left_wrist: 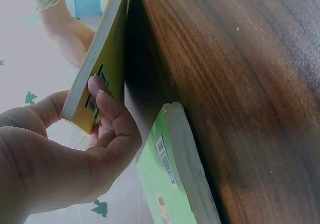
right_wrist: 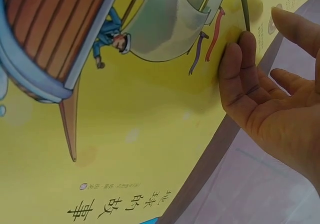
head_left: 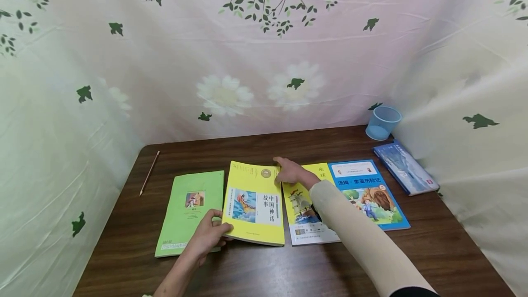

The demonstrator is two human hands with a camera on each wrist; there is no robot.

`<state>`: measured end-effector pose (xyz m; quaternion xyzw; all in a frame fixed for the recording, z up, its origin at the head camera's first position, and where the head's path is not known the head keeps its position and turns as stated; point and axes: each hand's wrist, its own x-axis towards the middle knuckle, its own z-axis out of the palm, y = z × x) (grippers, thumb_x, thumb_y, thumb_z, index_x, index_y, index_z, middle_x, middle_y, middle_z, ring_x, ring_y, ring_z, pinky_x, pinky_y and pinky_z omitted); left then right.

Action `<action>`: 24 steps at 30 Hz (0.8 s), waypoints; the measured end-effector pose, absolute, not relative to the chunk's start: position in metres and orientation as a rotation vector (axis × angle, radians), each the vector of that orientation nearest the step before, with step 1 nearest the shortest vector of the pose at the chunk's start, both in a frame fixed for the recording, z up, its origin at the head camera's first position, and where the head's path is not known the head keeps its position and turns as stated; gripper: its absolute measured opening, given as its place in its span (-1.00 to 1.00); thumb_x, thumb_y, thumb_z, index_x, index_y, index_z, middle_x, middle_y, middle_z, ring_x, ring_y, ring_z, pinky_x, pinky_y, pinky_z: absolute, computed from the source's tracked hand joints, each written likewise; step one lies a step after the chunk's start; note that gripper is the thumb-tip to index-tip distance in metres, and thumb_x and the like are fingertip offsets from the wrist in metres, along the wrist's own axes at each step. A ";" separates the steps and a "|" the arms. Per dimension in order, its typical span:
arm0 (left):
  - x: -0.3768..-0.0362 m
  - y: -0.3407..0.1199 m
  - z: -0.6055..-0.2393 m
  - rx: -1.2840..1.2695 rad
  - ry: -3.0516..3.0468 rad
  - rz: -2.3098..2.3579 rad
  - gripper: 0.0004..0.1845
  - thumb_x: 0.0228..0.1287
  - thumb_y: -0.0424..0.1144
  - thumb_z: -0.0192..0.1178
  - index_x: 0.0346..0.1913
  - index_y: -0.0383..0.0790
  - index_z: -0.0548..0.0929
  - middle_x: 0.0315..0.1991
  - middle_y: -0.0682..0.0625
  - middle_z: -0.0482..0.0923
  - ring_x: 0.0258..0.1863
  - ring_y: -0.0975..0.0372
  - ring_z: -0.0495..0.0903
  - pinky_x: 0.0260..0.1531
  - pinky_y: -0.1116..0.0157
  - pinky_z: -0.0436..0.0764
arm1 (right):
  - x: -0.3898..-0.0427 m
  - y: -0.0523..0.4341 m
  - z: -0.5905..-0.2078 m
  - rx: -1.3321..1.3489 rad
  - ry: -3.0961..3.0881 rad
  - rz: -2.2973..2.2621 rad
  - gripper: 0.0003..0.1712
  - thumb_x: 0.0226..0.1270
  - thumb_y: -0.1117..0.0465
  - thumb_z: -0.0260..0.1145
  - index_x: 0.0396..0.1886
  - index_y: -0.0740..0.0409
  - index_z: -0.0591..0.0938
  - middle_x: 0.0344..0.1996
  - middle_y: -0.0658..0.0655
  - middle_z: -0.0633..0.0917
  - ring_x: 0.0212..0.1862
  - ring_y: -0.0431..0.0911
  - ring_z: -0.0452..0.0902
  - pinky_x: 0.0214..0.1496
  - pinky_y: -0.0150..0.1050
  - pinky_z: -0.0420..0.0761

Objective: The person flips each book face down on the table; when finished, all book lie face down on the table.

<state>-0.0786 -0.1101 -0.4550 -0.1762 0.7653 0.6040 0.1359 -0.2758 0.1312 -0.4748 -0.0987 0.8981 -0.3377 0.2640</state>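
From the head camera, a thick yellow paperback book (head_left: 253,203) lies on the dark wooden surface (head_left: 288,265), between a thin green paperback book (head_left: 187,212) on its left and a yellow sailing-ship book (head_left: 303,210) on its right. The left hand (head_left: 208,237) pinches its near left corner, thumb on the cover. The right hand (head_left: 290,172) rests at its far right corner, fingers extended.

The left wrist camera shows that corner lifted off the surface, fingers (left_wrist: 112,108) curled beneath it.

In the right wrist camera the fingers (right_wrist: 240,68) lie straight against a yellow cover's edge, apparently the thick book's.
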 end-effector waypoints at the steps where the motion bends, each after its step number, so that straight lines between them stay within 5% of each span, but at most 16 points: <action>1: -0.078 -0.110 -0.455 -0.507 2.224 1.745 -0.59 0.23 -0.39 0.21 0.08 -0.38 0.33 -0.30 -0.20 0.68 -0.46 0.11 0.72 -0.50 0.26 0.57 | -0.276 0.131 -0.475 -0.261 2.425 -0.917 0.02 0.23 0.24 0.39 0.62 -0.11 0.10 0.25 0.21 0.47 -0.38 -0.02 0.52 -0.42 -0.21 0.57; 4: -0.078 -0.109 -0.454 -0.492 2.249 1.736 -0.60 0.21 -0.41 0.20 0.07 -0.38 0.34 -0.34 -0.19 0.64 -0.47 0.08 0.72 -0.48 0.25 0.57 | -0.277 0.131 -0.476 -0.250 2.410 -0.926 0.00 0.26 0.22 0.37 0.62 -0.12 0.08 -0.10 0.16 0.57 -0.51 -0.07 0.40 -0.49 -0.22 0.50; 8: -0.078 -0.108 -0.453 -0.460 2.293 1.727 -0.58 0.17 -0.42 0.20 0.07 -0.38 0.34 -0.39 -0.18 0.59 -0.49 0.08 0.70 -0.47 0.24 0.55 | -0.278 0.130 -0.472 -0.254 2.411 -0.912 -0.03 0.33 0.17 0.32 0.63 -0.10 0.05 -0.54 0.07 0.45 -0.58 -0.11 0.27 -0.51 -0.19 0.48; 11: -0.078 -0.107 -0.452 -0.441 2.336 1.717 -0.56 0.14 -0.42 0.21 0.07 -0.39 0.34 -0.40 -0.18 0.57 -0.51 0.09 0.66 -0.49 0.23 0.55 | -0.276 0.126 -0.462 -0.274 2.451 -0.872 -0.07 0.39 0.12 0.28 0.63 -0.05 0.03 -0.47 0.15 0.56 -0.55 -0.09 0.29 -0.45 -0.13 0.57; 15: -0.077 -0.105 -0.450 -0.436 2.388 1.701 -0.54 0.12 -0.42 0.22 0.09 -0.39 0.36 -0.41 -0.17 0.53 -0.53 0.09 0.64 -0.49 0.21 0.57 | -0.270 0.114 -0.443 -0.299 2.489 -0.850 -0.11 0.44 0.07 0.25 0.63 -0.05 0.03 -0.14 0.24 0.65 -0.44 -0.07 0.38 -0.29 0.02 0.66; 20: -0.074 -0.101 -0.448 -0.402 2.456 1.668 -0.57 0.10 -0.44 0.20 0.05 -0.38 0.38 -0.45 -0.14 0.49 -0.54 0.08 0.64 -0.47 0.18 0.66 | -0.263 0.088 -0.419 -0.329 2.442 -0.915 -0.16 0.47 0.11 0.20 0.63 -0.06 0.04 -0.63 0.07 0.45 -0.58 -0.10 0.23 -0.13 0.14 0.68; 24: -0.072 -0.097 -0.448 -0.351 2.526 1.614 -0.59 0.09 -0.44 0.19 0.03 -0.38 0.40 -0.43 -0.14 0.50 -0.53 0.08 0.65 -0.44 0.15 0.71 | -0.255 0.069 -0.404 -0.332 2.450 -0.929 -0.16 0.47 0.06 0.22 0.62 -0.05 0.06 -0.60 0.00 0.40 -0.55 -0.10 0.27 -0.12 0.05 0.73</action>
